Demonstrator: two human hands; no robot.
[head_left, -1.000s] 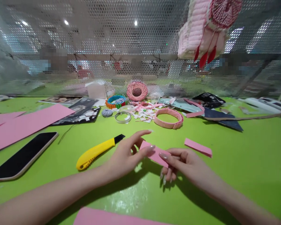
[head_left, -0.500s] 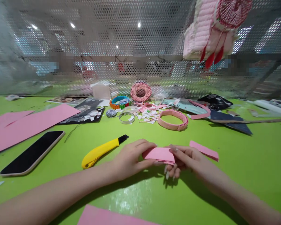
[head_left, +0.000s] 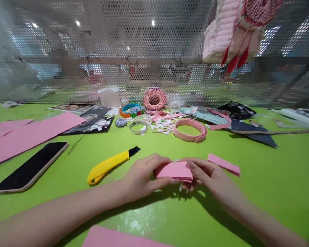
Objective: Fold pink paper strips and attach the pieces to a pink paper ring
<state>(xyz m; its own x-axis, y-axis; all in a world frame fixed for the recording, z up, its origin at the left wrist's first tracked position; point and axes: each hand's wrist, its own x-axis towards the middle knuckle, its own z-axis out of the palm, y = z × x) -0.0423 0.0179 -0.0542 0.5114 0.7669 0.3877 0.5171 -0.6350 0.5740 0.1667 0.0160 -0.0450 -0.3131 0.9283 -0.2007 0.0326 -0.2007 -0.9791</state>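
Observation:
Between my two hands, just above the green table, is a small stack of pink paper pieces (head_left: 173, 170). My left hand (head_left: 146, 175) grips its left side, thumb along the near edge and fingers over the far edge. My right hand (head_left: 204, 173) pinches the right end, with the thumb on top and other fingers curled beneath. Just behind my right hand lies another narrow pink paper strip (head_left: 224, 164). A yellow utility knife (head_left: 109, 168) with a black blade rests left of my left hand. At the front edge a larger pink sheet (head_left: 118, 237) is partly visible.
A phone (head_left: 32, 167) and large pink sheets (head_left: 33, 135) lie at the left. Toward the back are a pink ring band (head_left: 189, 131), paper scraps (head_left: 163, 127), a tape roll (head_left: 138, 127) and a woven pink ring (head_left: 154, 99). A perforated metal screen (head_left: 105, 41) stands behind.
My right hand's fingers have drawn in closer under the stack, and its lower fingers are more tucked. The view has shifted slightly; both hands keep hold of the stack.

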